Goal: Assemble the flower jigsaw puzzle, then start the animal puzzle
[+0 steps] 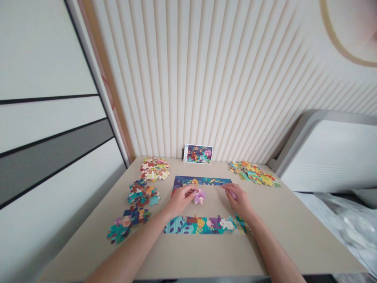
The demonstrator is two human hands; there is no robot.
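Note:
My left hand (pixel 183 197) is closed in a pinch at the upper left edge of a purple puzzle piece (pixel 199 197) with a pale figure on it; it may be more than one piece joined. My right hand (pixel 240 201) has its fingers bent together, with a pinkish-purple puzzle piece (pixel 232 194) showing partly under them. Both hands are over the bare middle of a partly assembled puzzle frame. The top strip (pixel 206 181) is dark blue, and the bottom strip (pixel 200 225) shows plants and a white rabbit. My hands cover parts of both sides.
A picture card (pixel 198 154) leans against the ribbed wall. Loose pieces lie in piles at the back left (pixel 154 169), the left (pixel 143 193), the front left (pixel 119 232) and the back right (pixel 255 173). Clear plastic wrapping (pixel 350 216) lies beyond the table's right edge.

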